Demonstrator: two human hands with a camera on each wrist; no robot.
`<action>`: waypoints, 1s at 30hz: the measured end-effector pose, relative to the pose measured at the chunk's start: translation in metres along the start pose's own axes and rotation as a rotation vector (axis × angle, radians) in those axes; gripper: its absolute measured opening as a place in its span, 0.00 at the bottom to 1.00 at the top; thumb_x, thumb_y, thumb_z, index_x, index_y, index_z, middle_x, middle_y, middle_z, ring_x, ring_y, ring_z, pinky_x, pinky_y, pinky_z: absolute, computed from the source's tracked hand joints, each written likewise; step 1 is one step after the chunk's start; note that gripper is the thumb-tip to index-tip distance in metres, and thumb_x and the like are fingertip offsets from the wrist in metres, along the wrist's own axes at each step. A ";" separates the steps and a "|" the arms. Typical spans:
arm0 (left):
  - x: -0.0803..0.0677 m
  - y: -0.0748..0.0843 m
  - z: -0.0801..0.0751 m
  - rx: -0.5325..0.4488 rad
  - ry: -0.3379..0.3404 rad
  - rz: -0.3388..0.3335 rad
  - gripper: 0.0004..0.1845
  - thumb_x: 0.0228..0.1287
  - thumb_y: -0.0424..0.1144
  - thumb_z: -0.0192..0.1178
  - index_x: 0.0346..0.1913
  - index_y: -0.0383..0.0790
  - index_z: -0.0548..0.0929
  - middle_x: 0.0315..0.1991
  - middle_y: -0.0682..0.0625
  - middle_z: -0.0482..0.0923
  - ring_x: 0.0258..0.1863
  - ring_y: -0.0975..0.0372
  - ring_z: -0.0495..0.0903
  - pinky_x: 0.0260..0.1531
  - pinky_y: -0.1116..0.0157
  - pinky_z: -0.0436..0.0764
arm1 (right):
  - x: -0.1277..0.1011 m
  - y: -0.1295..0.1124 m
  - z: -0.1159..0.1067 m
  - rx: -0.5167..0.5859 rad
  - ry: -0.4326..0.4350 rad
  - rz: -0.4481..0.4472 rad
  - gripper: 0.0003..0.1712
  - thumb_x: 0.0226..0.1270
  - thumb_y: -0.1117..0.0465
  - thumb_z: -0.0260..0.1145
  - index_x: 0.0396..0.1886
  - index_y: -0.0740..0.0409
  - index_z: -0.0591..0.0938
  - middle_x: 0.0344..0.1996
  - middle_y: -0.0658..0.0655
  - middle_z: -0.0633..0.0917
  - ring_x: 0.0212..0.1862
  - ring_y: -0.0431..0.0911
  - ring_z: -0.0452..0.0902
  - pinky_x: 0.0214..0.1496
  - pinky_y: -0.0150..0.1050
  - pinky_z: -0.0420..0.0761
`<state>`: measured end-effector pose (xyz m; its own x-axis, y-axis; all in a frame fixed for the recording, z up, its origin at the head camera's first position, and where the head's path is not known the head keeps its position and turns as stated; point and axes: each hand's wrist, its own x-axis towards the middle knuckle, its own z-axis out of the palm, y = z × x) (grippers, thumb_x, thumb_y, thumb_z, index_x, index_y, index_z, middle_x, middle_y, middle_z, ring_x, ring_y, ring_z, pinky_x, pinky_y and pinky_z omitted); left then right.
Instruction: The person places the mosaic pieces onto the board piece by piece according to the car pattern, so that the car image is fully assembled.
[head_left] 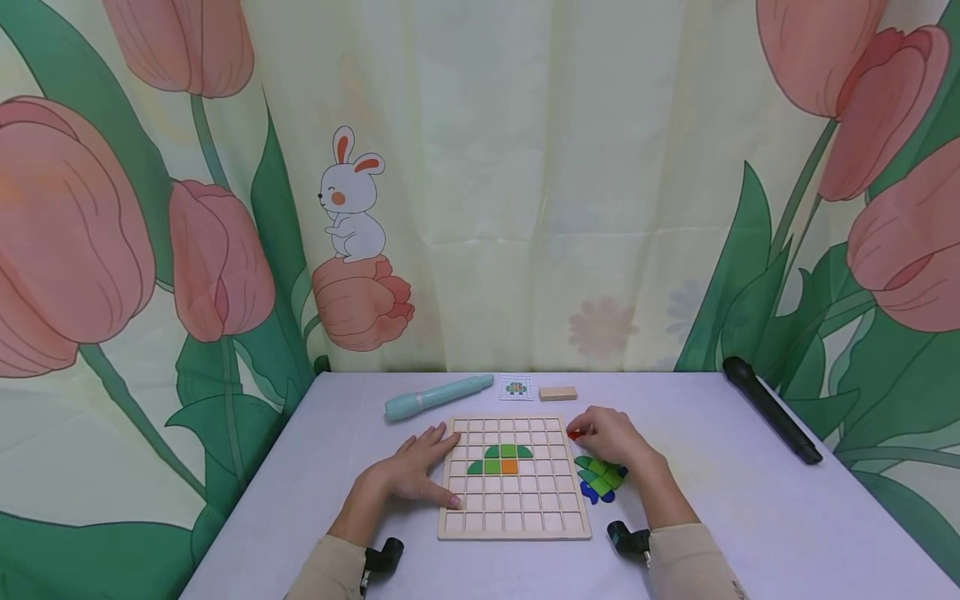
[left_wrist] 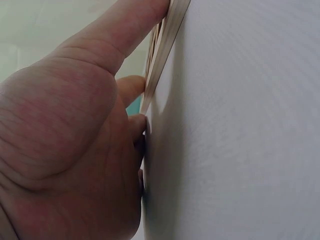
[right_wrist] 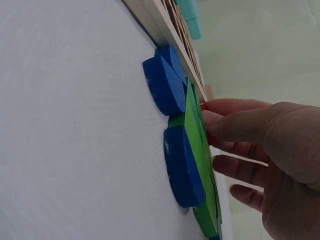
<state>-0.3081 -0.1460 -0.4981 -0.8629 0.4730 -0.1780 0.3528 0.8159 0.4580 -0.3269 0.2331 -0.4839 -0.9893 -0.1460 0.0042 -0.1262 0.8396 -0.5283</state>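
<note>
- The wooden grid board [head_left: 514,515] lies flat on the bench [head_left: 750,500], near its front edge, with its longer sides running away from the person and its grid lines square to the bench edges.
- On the board, a few green pieces [head_left: 500,454] and one orange piece [head_left: 510,467] sit in a short row-and-dome shape whose long axis runs left to right.
- The small red piece [head_left: 573,434] is at the right hand's [head_left: 613,437] fingertips, just beside the board's right edge near its far corner; it is too small to tell which way it points.
- The right hand rests knuckles up on the bench, its fingers bent toward the board and pinching the red piece, forearm angled in from the lower right.
- A pile of green and blue pieces [head_left: 599,481] lies just beside the board's right edge, under and in front of the right wrist; in the right wrist view the blue pieces [right_wrist: 172,120] sit next to the board's rim.
- The left hand [head_left: 420,471] lies flat, fingers straight and spread, holding nothing; its fingertips [left_wrist: 131,87] touch the board's left edge.
- Farther back lie a pale teal pen-like tube [head_left: 438,395], a small pattern card [head_left: 516,387], a wooden block [head_left: 558,393] and, well to the right, a black cylinder [head_left: 771,408].
</note>
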 end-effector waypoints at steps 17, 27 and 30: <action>0.000 0.001 -0.001 0.005 -0.008 -0.005 0.64 0.46 0.74 0.73 0.84 0.54 0.57 0.86 0.46 0.43 0.86 0.50 0.40 0.83 0.44 0.43 | 0.000 -0.003 -0.004 0.043 -0.036 0.014 0.06 0.65 0.66 0.73 0.36 0.52 0.84 0.30 0.51 0.81 0.36 0.46 0.75 0.39 0.38 0.77; -0.001 0.001 -0.002 0.000 0.000 0.001 0.61 0.50 0.74 0.70 0.84 0.54 0.57 0.86 0.46 0.43 0.86 0.50 0.41 0.83 0.45 0.43 | 0.001 -0.004 -0.007 0.179 0.021 -0.011 0.06 0.69 0.65 0.72 0.42 0.51 0.89 0.33 0.50 0.84 0.41 0.47 0.76 0.45 0.39 0.80; -0.001 0.002 -0.002 -0.007 0.001 -0.001 0.61 0.50 0.73 0.71 0.83 0.54 0.58 0.86 0.46 0.44 0.86 0.50 0.41 0.83 0.45 0.43 | 0.001 -0.006 -0.008 0.217 0.030 -0.023 0.09 0.69 0.65 0.72 0.47 0.52 0.90 0.36 0.50 0.86 0.42 0.47 0.77 0.47 0.39 0.82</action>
<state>-0.3069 -0.1457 -0.4948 -0.8635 0.4719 -0.1780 0.3492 0.8140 0.4641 -0.3279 0.2323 -0.4744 -0.9885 -0.1453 0.0419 -0.1331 0.7037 -0.6980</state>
